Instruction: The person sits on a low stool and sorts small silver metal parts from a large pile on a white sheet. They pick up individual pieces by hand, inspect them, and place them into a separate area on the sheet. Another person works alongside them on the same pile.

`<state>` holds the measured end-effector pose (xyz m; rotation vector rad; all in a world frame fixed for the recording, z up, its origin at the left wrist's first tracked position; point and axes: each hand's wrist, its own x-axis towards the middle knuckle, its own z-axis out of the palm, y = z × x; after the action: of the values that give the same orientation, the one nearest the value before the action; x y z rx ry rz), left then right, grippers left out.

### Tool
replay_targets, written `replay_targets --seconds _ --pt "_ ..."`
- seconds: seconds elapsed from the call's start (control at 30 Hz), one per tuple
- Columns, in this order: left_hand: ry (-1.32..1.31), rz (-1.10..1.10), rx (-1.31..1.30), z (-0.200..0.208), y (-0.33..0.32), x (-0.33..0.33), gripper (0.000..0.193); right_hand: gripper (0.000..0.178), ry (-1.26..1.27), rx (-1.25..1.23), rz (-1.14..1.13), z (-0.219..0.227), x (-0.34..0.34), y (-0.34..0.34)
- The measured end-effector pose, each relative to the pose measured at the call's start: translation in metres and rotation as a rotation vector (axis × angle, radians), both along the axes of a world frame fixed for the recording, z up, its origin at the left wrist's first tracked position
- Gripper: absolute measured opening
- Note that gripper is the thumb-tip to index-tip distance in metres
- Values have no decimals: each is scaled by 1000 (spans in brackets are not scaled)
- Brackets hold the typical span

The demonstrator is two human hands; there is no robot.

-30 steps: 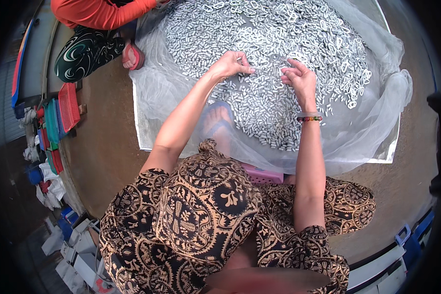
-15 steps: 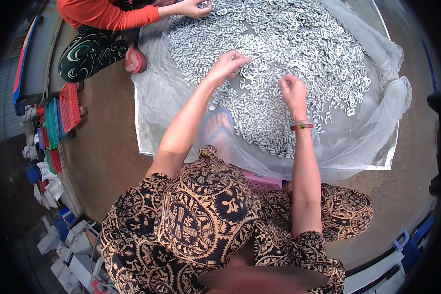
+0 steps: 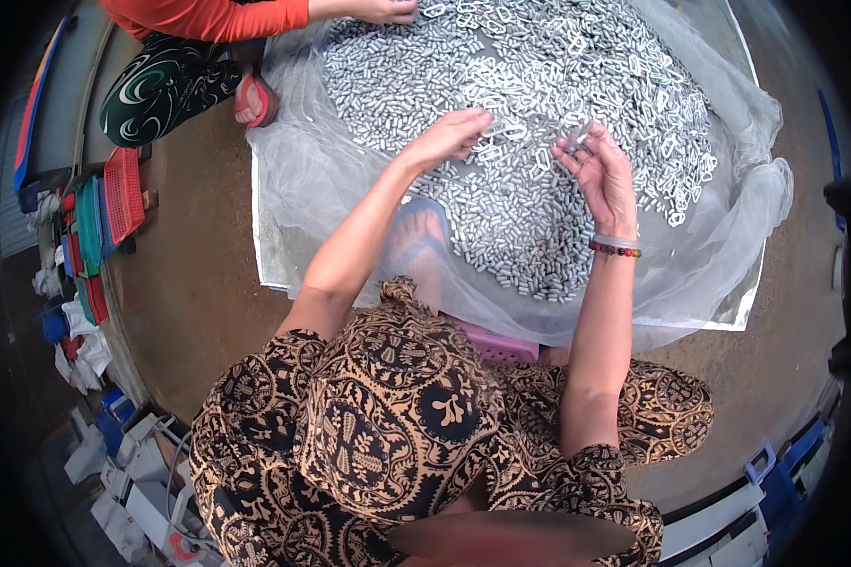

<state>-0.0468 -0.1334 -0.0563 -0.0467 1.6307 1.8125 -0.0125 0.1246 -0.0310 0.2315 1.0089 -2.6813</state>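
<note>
A wide heap of small silver cylinders (image 3: pixel 501 227) is spread before me, with pale oval metal links (image 3: pixel 511 71) mixed in, mostly farther off. Over the middle of the heap is my left hand (image 3: pixel 447 140), palm down, its fingertips pinched together; whatever they hold is too small to make out. My right hand (image 3: pixel 603 184) is raised at the heap's right part, thumb and fingers curled around a small silver metal piece (image 3: pixel 577 137), blurred by motion. A bead bracelet (image 3: pixel 616 249) circles that wrist. The hands are apart.
Sheer white netting (image 3: pixel 709 255) lies under and around the heap. At the far left, a co-worker's hand (image 3: pixel 388 11) reaches over the heap from an orange sleeve (image 3: pixel 227 19). A red basket (image 3: pixel 123 198) and other crates stand at left. My sandalled foot (image 3: pixel 416 231) rests on the netting.
My right hand has moved right, lifted and turned, its fingers now showing around a metal piece. My left hand has shifted slightly right. The co-worker's hand has moved a little farther away.
</note>
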Motion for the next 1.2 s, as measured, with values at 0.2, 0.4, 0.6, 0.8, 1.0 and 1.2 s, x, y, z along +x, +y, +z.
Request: replay_targets --seconds 0.2,0.4,0.6,0.8,1.0,1.2 --pt "-99 118 796 10 -15 -1 30 25 -72 182 30 7 -1 -10" --pt "-50 138 60 -15 -8 -8 34 16 -178 537 -35 -12 4 -11" --pt "781 -143 -913 -35 20 10 33 16 -170 278 -52 -9 6 -7" --pt "-90 79 422 9 5 -3 14 25 -48 -194 6 7 6 10" --pt "-202 72 589 27 -2 2 14 23 -208 566 133 -11 2 8" --pt "318 -155 -642 -9 16 10 33 19 223 2034 134 -54 30 -22"
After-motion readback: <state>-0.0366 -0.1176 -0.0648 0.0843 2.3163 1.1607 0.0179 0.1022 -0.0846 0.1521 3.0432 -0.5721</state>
